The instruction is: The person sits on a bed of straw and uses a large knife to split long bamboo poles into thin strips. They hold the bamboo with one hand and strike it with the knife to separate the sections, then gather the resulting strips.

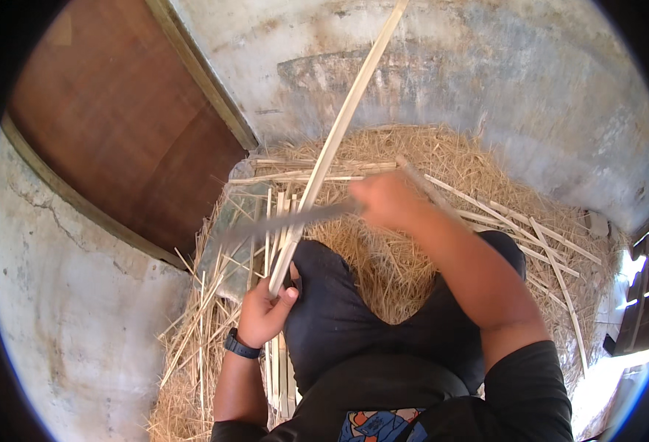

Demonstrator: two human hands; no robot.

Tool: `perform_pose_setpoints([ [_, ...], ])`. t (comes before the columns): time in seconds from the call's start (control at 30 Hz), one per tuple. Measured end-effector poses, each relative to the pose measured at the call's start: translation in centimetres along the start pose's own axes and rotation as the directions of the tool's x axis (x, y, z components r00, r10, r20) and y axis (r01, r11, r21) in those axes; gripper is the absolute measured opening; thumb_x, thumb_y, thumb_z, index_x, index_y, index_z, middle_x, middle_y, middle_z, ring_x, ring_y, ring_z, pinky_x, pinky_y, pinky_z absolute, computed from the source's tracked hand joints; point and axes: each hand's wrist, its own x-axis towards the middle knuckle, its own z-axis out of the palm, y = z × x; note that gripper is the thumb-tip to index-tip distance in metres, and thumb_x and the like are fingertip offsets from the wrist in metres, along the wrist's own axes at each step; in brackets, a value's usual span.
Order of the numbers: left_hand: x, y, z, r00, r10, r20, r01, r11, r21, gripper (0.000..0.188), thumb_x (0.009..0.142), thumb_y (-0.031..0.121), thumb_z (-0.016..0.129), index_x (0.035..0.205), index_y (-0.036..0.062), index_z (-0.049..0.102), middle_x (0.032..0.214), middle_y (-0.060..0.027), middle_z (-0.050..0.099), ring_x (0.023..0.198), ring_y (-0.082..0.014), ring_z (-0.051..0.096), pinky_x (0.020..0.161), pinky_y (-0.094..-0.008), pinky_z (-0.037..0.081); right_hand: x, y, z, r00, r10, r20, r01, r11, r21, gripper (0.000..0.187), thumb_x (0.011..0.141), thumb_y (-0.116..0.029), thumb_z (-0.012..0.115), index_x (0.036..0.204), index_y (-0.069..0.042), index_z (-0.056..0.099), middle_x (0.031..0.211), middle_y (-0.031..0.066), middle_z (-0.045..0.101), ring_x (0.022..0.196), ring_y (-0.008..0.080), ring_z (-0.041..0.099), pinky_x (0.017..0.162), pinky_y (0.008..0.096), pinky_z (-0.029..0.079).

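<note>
Over loose straw (390,283), left hand (264,315) pinching a long pale strip (333,144), right hand (389,200) clenched round a blurred dark blade (287,222)

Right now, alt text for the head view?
A person's left hand grips a long, pale, wooden strip; the right hand holds a blurred, dark, narrow blade that crosses it in view. Dry tan straw and pale loose strips lie around.
</note>
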Motion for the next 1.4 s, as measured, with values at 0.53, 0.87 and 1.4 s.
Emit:
perform_pose_setpoints([
  [0.53, -1.3, -1.7, -1.4, 0.98, 0.082, -0.184, -0.056, 0.988, 0.142, 0.043, 0.096, 0.039, 0.07, 0.084, -0.0012, 0.059, 0.057, -0.0025, 0.053, 0.055, -0.0078, 0.046, 0.051, -0.0291, 0.04, -0.3, 3.9, -0.4, 0.946, 0.24, -0.217, -0.208, 0.965, 0.158, 0.016, 0.082, -0.012, 0.068, 0.097, -0.009, 0.065, 0.078, 0.0131, 0.068, 0.073, 0.0306, 0.069, 0.065, 0.0425, 0.056],
  [0.87, -1.8, -2.7, -1.4, 0.99, 0.028, -0.138, -0.015, 0.995, 0.094, 0.034, 0.098, 0.031, 0.068, 0.101, -0.0027, 0.065, 0.065, 0.0021, 0.057, 0.061, -0.0062, 0.05, 0.055, -0.0256, 0.042, 0.2, 1.5, 0.1, 0.991, 0.095, -0.096, -0.081, 0.987, 0.138, 0.014, 0.085, -0.013, 0.069, 0.098, -0.01, 0.065, 0.075, 0.0124, 0.068, 0.072, 0.0292, 0.069, 0.066, 0.0433, 0.056],
  [1.4, -1.6, -3.3, -1.1, 0.979, -0.004, -0.202, -0.031, 0.984, -0.173, 0.034, 0.1, 0.032, 0.066, 0.104, -0.0022, 0.063, 0.072, 0.0048, 0.056, 0.064, -0.0023, 0.044, 0.056, -0.0224, 0.038, -0.3, -1.1, -1.1, 0.962, -0.094, -0.257, 0.092, 0.996, -0.021, 0.023, 0.073, -0.015, 0.076, 0.089, -0.01, 0.061, 0.075, 0.0088, 0.065, 0.073, 0.0306, 0.067, 0.062, 0.0433, 0.051],
])
